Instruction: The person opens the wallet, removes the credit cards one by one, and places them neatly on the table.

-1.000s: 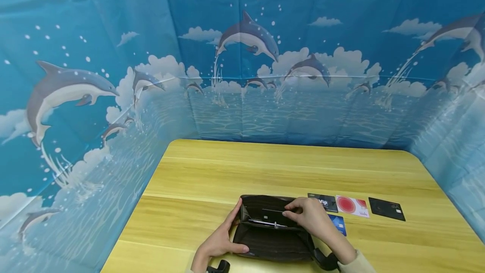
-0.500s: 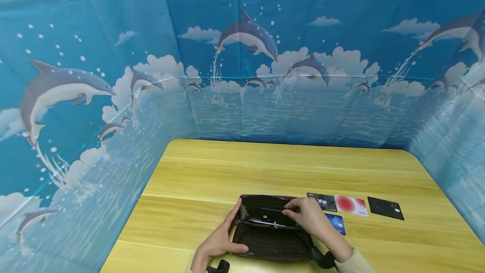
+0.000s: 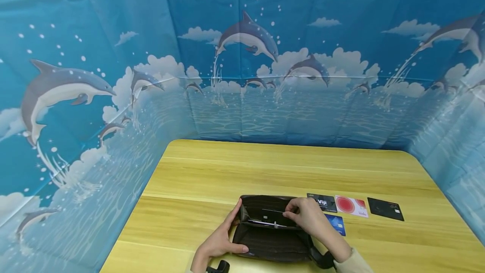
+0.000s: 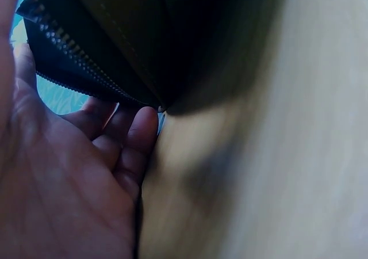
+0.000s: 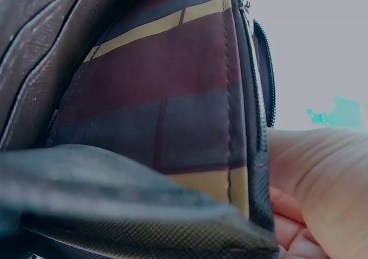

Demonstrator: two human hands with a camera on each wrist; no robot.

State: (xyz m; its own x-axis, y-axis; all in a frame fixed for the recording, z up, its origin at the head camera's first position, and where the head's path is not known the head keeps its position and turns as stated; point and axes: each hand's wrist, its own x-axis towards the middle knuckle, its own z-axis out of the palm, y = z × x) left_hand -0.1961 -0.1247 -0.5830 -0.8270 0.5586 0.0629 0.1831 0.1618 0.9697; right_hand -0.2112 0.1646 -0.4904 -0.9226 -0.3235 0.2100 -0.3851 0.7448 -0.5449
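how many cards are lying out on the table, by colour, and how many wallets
Black cards: 2, the black VIP card and the plain black card
White card with a red circle: 1
Blue card: 1
Dark brown open wallet: 1
Total: 5

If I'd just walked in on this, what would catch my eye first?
Probably the bright blue dolphin backdrop that walls in the wooden table. Next, the open dark wallet at the table's near edge: the left hand grips its left end while the right hand pinches at a card slot inside. Just right of the wallet lie four cards, among them a white one with a red circle.
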